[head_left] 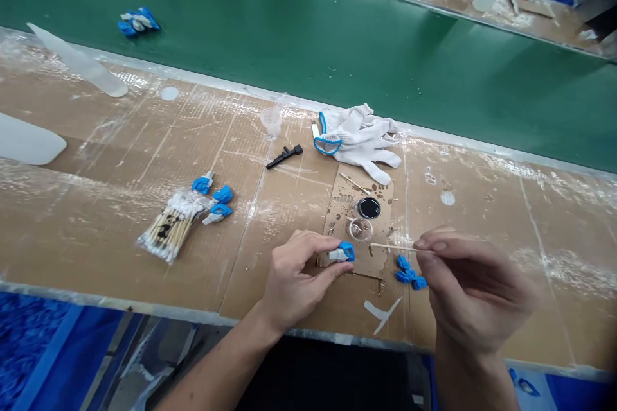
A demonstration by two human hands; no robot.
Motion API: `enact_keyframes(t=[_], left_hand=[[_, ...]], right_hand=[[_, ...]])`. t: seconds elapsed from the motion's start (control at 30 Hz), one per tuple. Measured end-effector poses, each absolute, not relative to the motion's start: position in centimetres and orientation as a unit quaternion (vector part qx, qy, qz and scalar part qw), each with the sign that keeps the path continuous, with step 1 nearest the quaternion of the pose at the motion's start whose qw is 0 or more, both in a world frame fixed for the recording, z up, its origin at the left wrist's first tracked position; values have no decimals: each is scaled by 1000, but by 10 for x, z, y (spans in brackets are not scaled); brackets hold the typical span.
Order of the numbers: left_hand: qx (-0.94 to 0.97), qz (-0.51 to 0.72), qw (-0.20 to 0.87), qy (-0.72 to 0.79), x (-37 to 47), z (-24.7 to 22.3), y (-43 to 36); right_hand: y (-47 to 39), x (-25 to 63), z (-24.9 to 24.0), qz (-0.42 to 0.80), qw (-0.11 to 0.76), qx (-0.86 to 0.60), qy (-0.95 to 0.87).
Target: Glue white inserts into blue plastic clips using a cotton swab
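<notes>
My left hand pinches a small blue and white part between thumb and fingers, over the front of a stained cardboard piece. In my right hand is a thin wooden swab, held at one end, its tip pointing left close to the blue part. Just behind the tip stand a clear cup and a cup of black liquid. Another swab lies on the cardboard. Several blue pieces rest between my hands on the table.
White gloves lie behind the cups, with a black tool-like piece to their left. A bag of swabs sits at left beside blue and white parts. Beyond runs a green belt carrying more blue parts.
</notes>
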State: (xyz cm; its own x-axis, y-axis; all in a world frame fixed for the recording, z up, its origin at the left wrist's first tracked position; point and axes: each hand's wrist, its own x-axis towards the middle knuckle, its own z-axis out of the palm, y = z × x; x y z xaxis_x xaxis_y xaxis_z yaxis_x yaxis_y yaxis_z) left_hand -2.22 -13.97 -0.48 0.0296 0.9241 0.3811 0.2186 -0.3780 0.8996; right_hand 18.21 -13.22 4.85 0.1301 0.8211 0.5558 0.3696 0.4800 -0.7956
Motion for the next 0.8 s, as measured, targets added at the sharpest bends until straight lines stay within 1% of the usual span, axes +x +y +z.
enact_keyframes(t=[0.13,0.5,0.8], left_hand=[[631,550,326,439,-21,-5,-140],[639,555,323,424,-22,-4,-140],[643,559,312,421,-22,-4,-140]], right_hand=[[-134,173,52,224,585,-448,-638],[-138,166,49,272,532,-424,-681],[-133,163,53,246,521,-377,-725]])
